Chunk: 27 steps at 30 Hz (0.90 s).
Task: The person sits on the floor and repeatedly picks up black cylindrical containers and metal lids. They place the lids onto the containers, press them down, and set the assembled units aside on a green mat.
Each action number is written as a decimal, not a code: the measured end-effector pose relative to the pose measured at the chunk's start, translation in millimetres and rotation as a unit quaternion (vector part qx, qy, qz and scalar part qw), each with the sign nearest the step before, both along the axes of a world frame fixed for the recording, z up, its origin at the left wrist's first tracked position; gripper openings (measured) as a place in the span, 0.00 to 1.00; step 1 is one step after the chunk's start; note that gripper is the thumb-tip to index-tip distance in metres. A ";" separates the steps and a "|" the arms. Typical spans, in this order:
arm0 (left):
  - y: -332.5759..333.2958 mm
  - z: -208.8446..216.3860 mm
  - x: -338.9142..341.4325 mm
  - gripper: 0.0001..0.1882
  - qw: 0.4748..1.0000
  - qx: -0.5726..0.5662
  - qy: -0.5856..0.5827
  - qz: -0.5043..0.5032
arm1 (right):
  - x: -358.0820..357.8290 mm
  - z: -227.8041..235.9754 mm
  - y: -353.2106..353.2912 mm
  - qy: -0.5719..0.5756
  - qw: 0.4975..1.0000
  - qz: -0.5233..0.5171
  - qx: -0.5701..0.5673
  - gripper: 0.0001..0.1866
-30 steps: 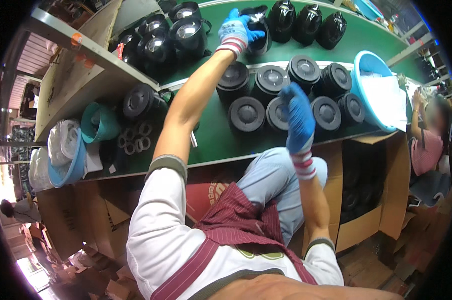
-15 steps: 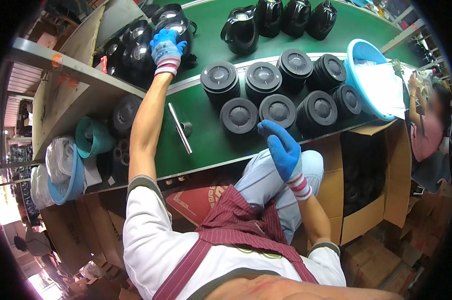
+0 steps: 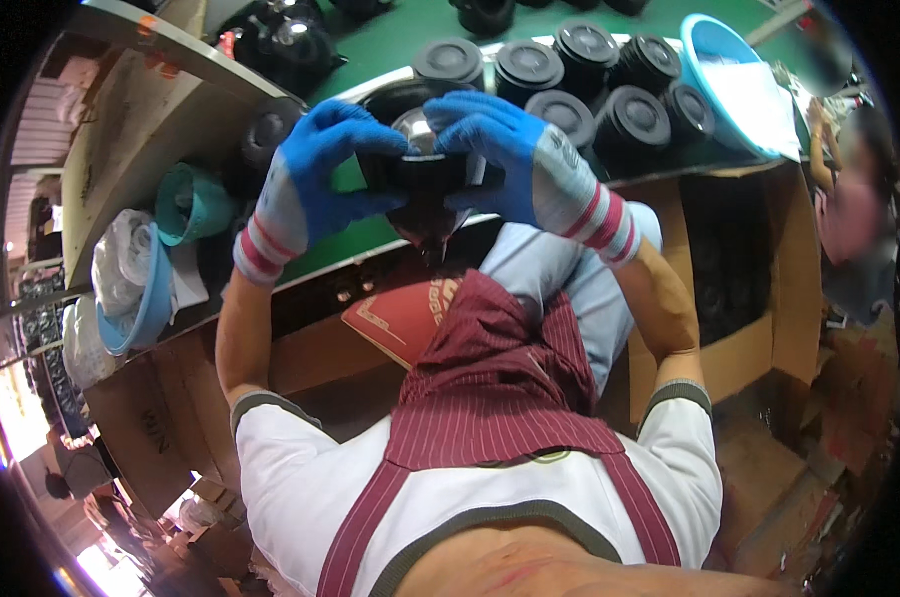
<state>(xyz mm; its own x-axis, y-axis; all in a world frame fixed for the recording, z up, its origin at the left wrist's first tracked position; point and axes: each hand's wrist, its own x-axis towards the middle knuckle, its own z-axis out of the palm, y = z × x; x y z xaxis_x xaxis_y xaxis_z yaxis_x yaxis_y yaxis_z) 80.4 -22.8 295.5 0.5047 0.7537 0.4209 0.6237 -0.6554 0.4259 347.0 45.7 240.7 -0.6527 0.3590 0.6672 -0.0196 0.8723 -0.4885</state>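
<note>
Since the earlier frame, the blue-gloved left hand [image 3: 325,174] has come from the upper left to meet the blue-gloved right hand [image 3: 514,159]; at the upper centre, the fingers of both are holding a glossy black, rounded jug-like vessel [image 3: 422,187] by its opposite sides. Its shell looks stiff, and probably slippery; its weight I cannot tell. Best hold seems the broad sides, away from the narrow lower tip.
</note>
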 end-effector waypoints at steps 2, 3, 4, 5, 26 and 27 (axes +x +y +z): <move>-33.6 -33.2 1.7 0.32 0.976 -0.068 -0.205 0.040 | 22.7 -25.0 -32.4 0.020 0.996 -0.036 -0.080 0.32; -53.0 -59.9 -1.8 0.34 0.937 -0.105 -0.319 0.093 | 31.8 -35.9 -48.3 0.050 0.989 -0.059 -0.128 0.32; -70.3 -79.0 -6.8 0.36 0.939 -0.163 -0.287 0.103 | 43.0 -51.9 -62.5 0.095 0.962 -0.076 -0.245 0.35; -85.2 -103.5 -10.8 0.39 0.935 -0.220 -0.253 0.112 | 47.7 -54.8 -81.4 0.146 0.900 -0.124 -0.391 0.40; -92.5 -308.2 -3.2 0.30 0.824 -0.321 -0.446 0.136 | 66.2 -169.4 91.5 -0.400 0.770 -0.485 -0.110 0.58; -93.3 -310.5 -4.0 0.30 0.825 -0.322 -0.444 0.136 | 68.9 -164.3 87.5 -0.348 0.799 -0.482 -0.093 0.57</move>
